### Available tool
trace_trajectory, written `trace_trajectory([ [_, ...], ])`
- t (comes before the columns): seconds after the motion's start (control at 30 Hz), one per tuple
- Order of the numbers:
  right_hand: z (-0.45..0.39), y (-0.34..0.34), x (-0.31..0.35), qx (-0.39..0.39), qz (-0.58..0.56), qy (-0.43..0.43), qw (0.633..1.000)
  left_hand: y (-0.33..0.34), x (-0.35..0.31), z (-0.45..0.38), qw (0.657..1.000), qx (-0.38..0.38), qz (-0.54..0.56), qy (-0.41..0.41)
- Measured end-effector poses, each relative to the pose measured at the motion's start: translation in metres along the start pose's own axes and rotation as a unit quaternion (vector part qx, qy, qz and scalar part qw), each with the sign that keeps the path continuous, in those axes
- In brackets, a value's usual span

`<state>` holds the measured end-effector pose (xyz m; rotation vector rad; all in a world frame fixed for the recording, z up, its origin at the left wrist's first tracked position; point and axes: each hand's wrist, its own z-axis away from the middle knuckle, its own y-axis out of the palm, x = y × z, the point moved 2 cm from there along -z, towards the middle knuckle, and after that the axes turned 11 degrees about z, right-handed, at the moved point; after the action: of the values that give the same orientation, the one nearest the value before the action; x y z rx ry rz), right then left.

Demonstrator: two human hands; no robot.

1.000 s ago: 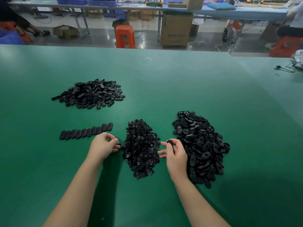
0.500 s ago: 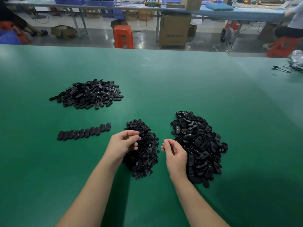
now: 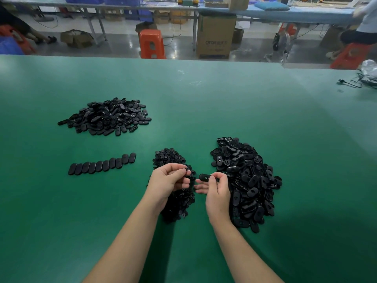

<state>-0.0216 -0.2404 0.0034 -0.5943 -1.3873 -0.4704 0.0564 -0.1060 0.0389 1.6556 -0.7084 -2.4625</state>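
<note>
Everything I work with here is black plastic, lying on the smooth, matte green table (image 3: 224,111). To my right is a heap of glossy oval shells (image 3: 251,180), flat and rounded at both ends, some showing a hollow inside with a hole. Between my forearms is a darker heap of much smaller parts (image 3: 168,157), too fine and tangled for me to make out their shape. Far off to my left sits a flatter heap of ovals (image 3: 108,117), shiny on their curved backs. Nearer on the left, a row of ovals (image 3: 102,166) lies face down, side by side and touching, running at a slight slant.

My left hand (image 3: 169,178) is raised over the small-parts heap, palm turned toward me, fingers curled, thumb and forefinger pinching one small piece (image 3: 186,170). My right hand (image 3: 217,193) is just beside it, back toward me, thumb and forefinger gripping one oval shell (image 3: 205,177) by its right end, so that the shell points left toward the other hand. The lower fingers hang loosely spread beneath it. The two pieces are near each other but apart.

Counted: three heaps, one row of about ten ovals, one shell and one small piece in my hands.
</note>
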Motion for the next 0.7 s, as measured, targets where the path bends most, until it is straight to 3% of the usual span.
trace_trajectory([
  [0.17,-0.001,0.0,-0.001,-0.014,0.018,-0.009,1.0,0.006,0.008,-0.001,0.999,-0.042,-0.025,-0.01],
  [0.43,-0.002,-0.002,-0.007,-0.032,0.063,-0.007,0.997,0.028,0.016,0.006,0.98,-0.018,-0.192,0.045],
  [0.7,-0.001,-0.002,-0.007,-0.016,0.096,-0.016,0.995,0.043,0.024,0.006,0.963,-0.048,-0.258,0.064],
])
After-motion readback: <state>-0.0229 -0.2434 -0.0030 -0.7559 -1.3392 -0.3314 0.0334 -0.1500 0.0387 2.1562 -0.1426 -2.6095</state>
